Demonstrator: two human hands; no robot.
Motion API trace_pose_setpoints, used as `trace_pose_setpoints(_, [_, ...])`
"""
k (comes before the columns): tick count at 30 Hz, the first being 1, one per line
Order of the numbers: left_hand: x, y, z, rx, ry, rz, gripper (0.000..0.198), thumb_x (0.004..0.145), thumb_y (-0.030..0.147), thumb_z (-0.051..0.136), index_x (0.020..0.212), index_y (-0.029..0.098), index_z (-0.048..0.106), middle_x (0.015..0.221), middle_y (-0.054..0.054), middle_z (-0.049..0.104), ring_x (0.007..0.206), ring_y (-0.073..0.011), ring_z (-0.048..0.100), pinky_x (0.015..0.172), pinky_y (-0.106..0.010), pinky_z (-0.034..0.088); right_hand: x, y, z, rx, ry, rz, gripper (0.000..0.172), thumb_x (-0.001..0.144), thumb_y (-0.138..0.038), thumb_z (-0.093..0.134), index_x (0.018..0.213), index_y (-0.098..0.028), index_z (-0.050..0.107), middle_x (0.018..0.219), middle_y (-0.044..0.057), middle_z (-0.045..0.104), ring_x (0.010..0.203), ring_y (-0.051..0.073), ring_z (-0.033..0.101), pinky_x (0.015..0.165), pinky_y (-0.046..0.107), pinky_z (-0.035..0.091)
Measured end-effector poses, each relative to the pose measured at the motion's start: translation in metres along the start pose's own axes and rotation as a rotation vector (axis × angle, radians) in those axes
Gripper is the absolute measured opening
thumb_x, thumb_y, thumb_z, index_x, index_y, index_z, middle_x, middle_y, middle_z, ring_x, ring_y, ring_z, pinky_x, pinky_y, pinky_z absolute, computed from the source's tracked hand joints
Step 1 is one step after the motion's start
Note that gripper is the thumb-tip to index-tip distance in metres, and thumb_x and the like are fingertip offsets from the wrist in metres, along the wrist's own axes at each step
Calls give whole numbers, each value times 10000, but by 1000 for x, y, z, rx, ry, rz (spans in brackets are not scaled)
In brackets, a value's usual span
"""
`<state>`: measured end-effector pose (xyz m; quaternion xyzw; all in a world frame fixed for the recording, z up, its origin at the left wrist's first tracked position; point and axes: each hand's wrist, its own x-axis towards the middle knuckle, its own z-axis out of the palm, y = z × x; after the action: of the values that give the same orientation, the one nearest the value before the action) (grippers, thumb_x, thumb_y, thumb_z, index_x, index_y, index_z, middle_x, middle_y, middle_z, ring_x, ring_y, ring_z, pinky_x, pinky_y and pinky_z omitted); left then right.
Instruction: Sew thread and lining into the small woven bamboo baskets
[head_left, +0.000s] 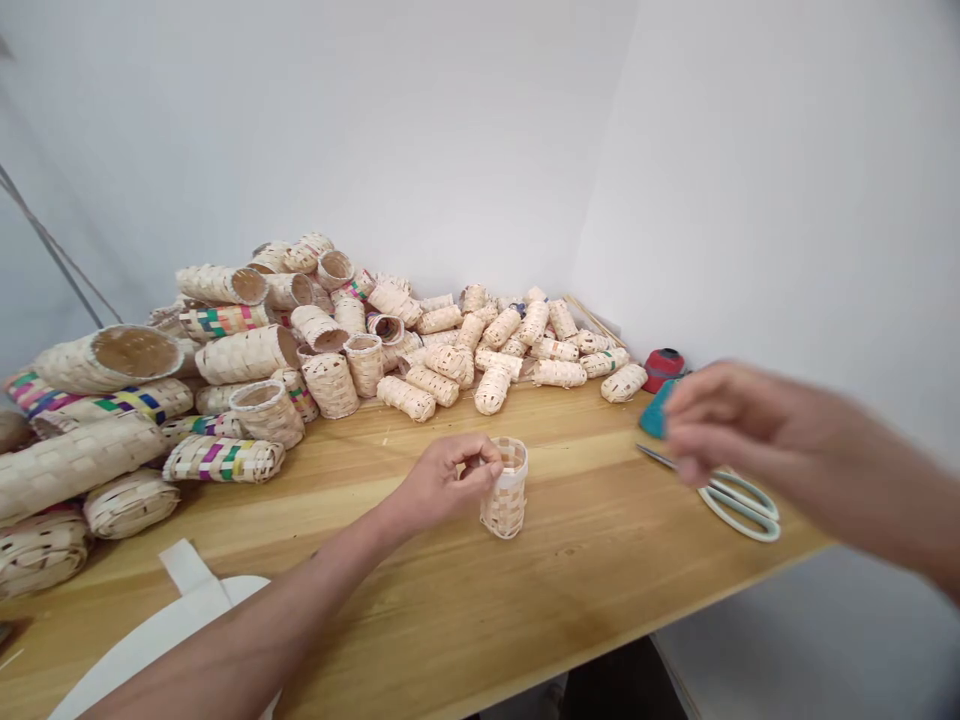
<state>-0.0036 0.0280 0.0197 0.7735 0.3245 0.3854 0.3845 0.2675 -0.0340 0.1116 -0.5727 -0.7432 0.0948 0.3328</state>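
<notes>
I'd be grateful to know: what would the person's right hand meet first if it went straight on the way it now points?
The right hand would probably meet the teal curved object at its fingertips, though blur and unclear depth leave this uncertain.
</notes>
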Motion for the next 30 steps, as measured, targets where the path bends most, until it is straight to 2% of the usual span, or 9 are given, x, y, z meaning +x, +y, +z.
trace_pose_setpoints(1, [0,0,0,9,-3,4,182,832,274,533,700,150,559,646,-6,521,621,-128,447,592,-251,354,3,-5,12,59,-168,-26,136,855,-387,573,888,-259,602,641,-7,643,580,136,611,562,241,462])
trace_pose_setpoints(3, [0,-1,0,25,-17,13,187,839,278,523,707,149,558,649,-3,517,626,-129,452,598,-251,357,6,-14,39,124,-311,-46,139,880,-319,532,976,-255,609,651,-24,654,590,140,618,576,247,443])
trace_pose_setpoints(6, [0,0,-1,36,-30,23,185,836,276,518,709,147,554,649,4,512,627,-126,454,605,-247,363,10,-24,74,157,-348,-81,204,880,-267,528,1043,-240,649,647,-31,650,603,130,605,579,228,410])
trace_pose_setpoints(9, [0,2,0,33,-42,25,185,835,275,507,713,145,558,670,-3,538,647,-131,478,628,-250,384,17,-27,89,170,-380,-98,179,869,-227,533,935,-215,699,636,-29,640,587,113,577,556,210,375])
trace_pose_setpoints(12, [0,4,0,43,-43,24,194,827,281,503,712,140,568,686,-16,567,666,-141,506,646,-257,403,23,-28,90,147,-405,-111,183,862,-208,526,840,-199,708,612,-32,621,547,98,533,522,206,335])
trace_pose_setpoints(16, [-1,4,0,43,-39,26,208,829,298,503,717,136,572,693,-25,582,670,-147,517,653,-266,414,26,-31,85,70,-422,-104,180,853,-211,531,806,-200,704,564,-43,586,496,90,467,483,215,278])
trace_pose_setpoints(22, [-1,2,1,44,-46,33,205,842,293,506,728,141,583,693,-23,592,665,-147,520,641,-259,411,26,-33,83,128,-455,-109,188,854,-189,526,783,-198,700,563,-42,594,514,96,500,502,210,315])
trace_pose_setpoints(30, [0,0,1,-3,-33,44,197,856,278,514,755,131,598,713,-30,607,681,-153,528,651,-262,418,23,-36,87,-46,-356,-172,162,843,-166,533,761,-198,669,632,-31,604,523,98,460,496,225,269])
